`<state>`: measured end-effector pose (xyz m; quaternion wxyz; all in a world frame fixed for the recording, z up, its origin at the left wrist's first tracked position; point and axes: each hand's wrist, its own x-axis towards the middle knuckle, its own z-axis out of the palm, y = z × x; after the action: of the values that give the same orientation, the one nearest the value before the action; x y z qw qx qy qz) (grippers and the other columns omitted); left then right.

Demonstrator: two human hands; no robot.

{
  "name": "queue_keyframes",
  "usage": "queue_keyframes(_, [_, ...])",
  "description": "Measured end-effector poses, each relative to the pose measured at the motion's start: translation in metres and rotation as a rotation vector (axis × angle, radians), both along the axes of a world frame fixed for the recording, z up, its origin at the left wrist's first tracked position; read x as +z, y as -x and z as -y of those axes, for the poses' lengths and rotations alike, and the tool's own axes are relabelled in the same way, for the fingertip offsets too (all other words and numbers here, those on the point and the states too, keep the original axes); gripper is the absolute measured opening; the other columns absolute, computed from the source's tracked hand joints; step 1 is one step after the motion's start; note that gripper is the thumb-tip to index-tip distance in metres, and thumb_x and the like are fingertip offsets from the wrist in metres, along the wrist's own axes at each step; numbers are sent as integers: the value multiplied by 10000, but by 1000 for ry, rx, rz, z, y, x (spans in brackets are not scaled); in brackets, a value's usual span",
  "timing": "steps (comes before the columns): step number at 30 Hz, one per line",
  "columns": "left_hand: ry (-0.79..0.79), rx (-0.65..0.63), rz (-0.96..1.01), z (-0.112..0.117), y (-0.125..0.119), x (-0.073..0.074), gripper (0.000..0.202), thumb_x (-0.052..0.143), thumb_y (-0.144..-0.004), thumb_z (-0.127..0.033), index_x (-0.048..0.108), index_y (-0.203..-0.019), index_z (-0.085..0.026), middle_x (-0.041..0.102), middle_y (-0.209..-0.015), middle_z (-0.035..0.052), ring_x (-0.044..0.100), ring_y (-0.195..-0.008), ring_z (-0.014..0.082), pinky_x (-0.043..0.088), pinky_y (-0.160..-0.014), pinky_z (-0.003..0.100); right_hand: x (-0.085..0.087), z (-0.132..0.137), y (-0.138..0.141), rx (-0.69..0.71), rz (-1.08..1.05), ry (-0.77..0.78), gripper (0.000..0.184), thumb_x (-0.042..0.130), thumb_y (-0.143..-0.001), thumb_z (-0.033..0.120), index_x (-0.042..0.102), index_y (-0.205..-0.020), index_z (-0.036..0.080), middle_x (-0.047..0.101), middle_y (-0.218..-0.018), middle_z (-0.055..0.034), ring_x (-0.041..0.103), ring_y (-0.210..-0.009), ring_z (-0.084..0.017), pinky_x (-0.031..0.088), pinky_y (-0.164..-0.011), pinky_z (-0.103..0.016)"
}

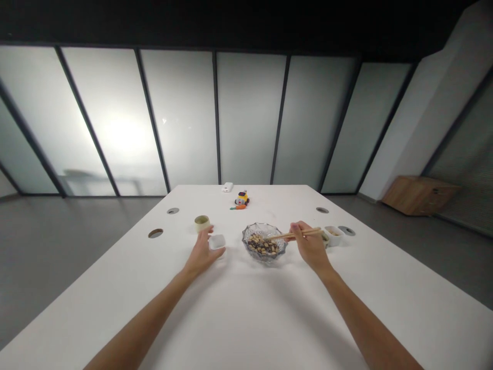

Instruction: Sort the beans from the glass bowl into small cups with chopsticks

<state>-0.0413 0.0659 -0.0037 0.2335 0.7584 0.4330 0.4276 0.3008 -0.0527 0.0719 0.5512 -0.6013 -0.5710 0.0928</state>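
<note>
My left hand (pixel 201 257) curves around a small white square dish (pixel 217 240), fingers on its far left side and thumb at its near right corner. The dish stands on or just above the white table; I cannot tell which. In my right hand (pixel 311 250) is a pair of wooden chopsticks (pixel 316 231), held nearly level. Their tips point left into a clear glass bowl (pixel 266 258) with a scalloped rim. Pale and dark beans or nuts (pixel 263 244) lie inside the bowl. The tips are over the beans; whether they pinch one is too small to see.
A pale green cup (pixel 201 221) stands just behind my left hand. Beyond my right hand are a white dish (pixel 334 237) and a partly hidden green container (pixel 325 238). Farther back lie a yellow toy car (pixel 242 197), an orange toy piece (pixel 240 207) and a white device (pixel 227 187).
</note>
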Motion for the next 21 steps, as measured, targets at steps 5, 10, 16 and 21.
queue_keyframes(5, [52, -132, -3, 22, -43, -6, 817, 779, -836, -410, 420, -1542, -208, 523, -1563, 177, 552, -1443, 338, 457, -1218, 541, -17, 3, 13, 9, 77, -104, 658, 523, -961, 854, 711, -780, 249, 735, -761, -67, 669, -730, -242, 513, -686, -352])
queue_keyframes(10, [133, -117, 4, 35, -54, -20, 871, 763, -841, -359, 363, -1596, -188, 518, -1583, 194, 599, -1405, 305, 476, -1208, 486, -33, 5, 16, 32, 65, -72, 667, 522, -960, 858, 723, -804, 242, 734, -813, -77, 669, -772, -248, 525, -711, -354])
queue_keyframes(16, [96, -145, -63, 44, -52, -17, 879, 754, -855, -336, 352, -1620, -178, 503, -1626, 206, 556, -1487, 330, 429, -1266, 509, -40, 5, 20, 39, 122, -26, 654, 503, -975, 840, 735, -817, 249, 738, -834, -78, 670, -791, -251, 547, -772, -372])
queue_keyframes(21, [79, -149, -115, 45, -52, -13, 851, 732, -874, -337, 363, -1622, -168, 499, -1643, 201, 559, -1491, 334, 425, -1278, 502, -45, 5, 22, 47, 148, -78, 632, 492, -1004, 805, 760, -851, 253, 751, -869, -92, 688, -841, -265, 571, -820, -392])
